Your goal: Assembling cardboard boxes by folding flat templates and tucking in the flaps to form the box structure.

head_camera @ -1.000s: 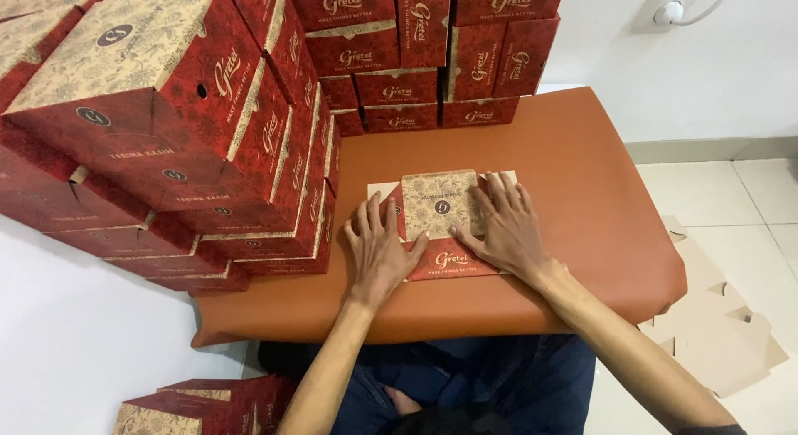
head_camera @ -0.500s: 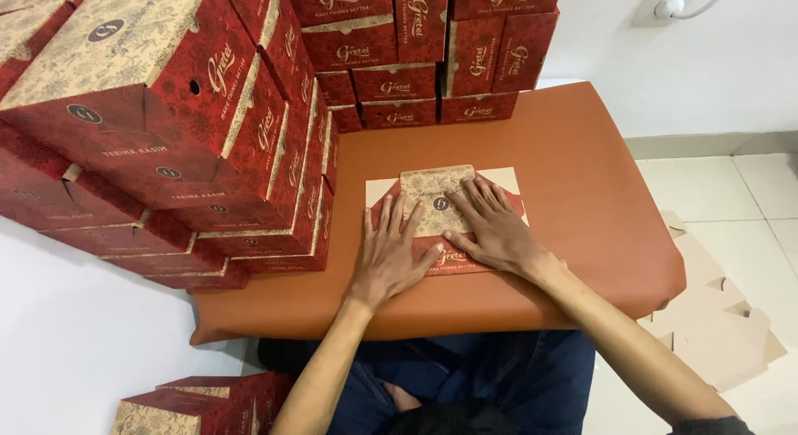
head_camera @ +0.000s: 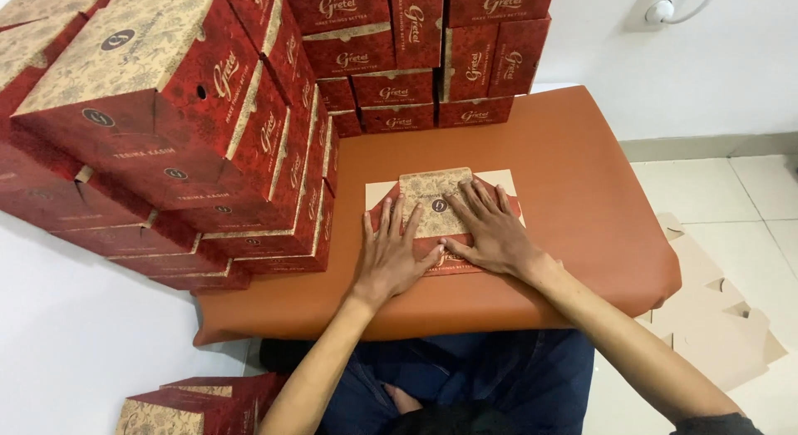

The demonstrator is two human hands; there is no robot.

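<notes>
Both hands lie flat, fingers spread wide, pressing a flattened carton blank (head_camera: 434, 204) against the orange-brown padded counter (head_camera: 573, 152). The blank lies directly under the palms, long axis running left to right, just in front of the person. The left hand (head_camera: 392, 256) covers its near left part, the right hand (head_camera: 490, 231) its right half, equally close. The blank is stiff printed cardboard, red with a tan patterned panel. Stacks of finished red boxes (head_camera: 191, 127) stand to the left and behind.

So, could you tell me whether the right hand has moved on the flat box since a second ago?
Yes. The right hand has slid toward the person, down the flattened box, nearer the front edge of the orange-brown table.
</notes>
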